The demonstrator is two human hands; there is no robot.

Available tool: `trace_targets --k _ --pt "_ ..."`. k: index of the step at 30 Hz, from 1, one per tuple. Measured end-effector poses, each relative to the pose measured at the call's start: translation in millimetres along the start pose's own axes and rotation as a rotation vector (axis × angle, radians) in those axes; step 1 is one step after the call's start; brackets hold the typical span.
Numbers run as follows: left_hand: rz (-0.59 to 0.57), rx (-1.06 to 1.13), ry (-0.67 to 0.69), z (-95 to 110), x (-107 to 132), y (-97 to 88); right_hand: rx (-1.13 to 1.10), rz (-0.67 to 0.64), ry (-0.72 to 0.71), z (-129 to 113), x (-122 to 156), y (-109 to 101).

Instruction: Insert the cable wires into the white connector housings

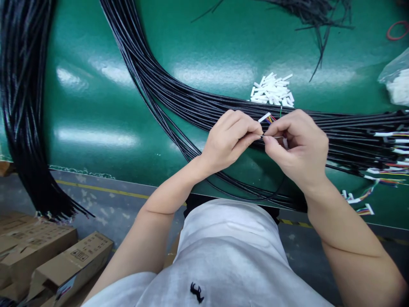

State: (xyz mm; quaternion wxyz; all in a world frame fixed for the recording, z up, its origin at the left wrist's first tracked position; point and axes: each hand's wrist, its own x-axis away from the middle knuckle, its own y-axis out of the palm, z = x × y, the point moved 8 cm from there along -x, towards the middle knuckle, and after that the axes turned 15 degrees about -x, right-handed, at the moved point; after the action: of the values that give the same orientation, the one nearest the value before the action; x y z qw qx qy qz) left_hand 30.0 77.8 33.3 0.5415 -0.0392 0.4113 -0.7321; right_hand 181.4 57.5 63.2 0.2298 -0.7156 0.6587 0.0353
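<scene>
My left hand [234, 136] pinches a thin light wire [262, 136] between thumb and forefinger. Fingertip to fingertip with it, my right hand [295, 147] is closed on the same wire, which runs between them. A white connector [264, 117] with several coloured wires sticks up just above the fingertips, and a green wire end [280, 111] shows over the right hand. Beneath both hands passes a thick bundle of black cables [191, 96]. Just beyond them lies a pile of small white connector housings [272, 89]. The right fingers partly hide what they hold.
Another black cable bundle [24, 106] hangs over the left edge of the green table [96, 111]. Connector ends [398, 149] with coloured wires lie at the right. Black offcuts [315, 17], a red ring [397, 30] and a plastic bag [398, 81] are farther back. Cardboard boxes [70, 260] stand on the floor.
</scene>
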Motion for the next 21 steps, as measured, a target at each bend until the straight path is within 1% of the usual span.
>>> trace_targets --k 2,6,9,11,16,21 --pt "-0.032 0.07 -0.059 -6.8 -0.6 2.5 0.033 -0.009 -0.009 -1.6 0.4 0.4" --pt "-0.088 0.316 -0.218 -22.0 -0.5 7.5 0.027 -0.023 -0.038 -7.4 1.8 1.5" --pt "-0.167 0.463 -0.294 -26.4 1.1 15.0 -0.004 -0.047 -0.078 -12.3 3.0 4.9" --pt "-0.198 0.53 -0.323 -27.2 2.3 18.3 0.007 -0.055 -0.098 -14.0 4.0 6.5" --pt "-0.24 0.599 -0.379 -28.4 5.0 23.1 0.15 -0.043 -0.123 -14.0 7.6 6.6" --pt "-0.283 0.627 -0.451 -29.6 7.7 26.8 0.337 0.037 -0.127 -11.6 11.9 2.3"
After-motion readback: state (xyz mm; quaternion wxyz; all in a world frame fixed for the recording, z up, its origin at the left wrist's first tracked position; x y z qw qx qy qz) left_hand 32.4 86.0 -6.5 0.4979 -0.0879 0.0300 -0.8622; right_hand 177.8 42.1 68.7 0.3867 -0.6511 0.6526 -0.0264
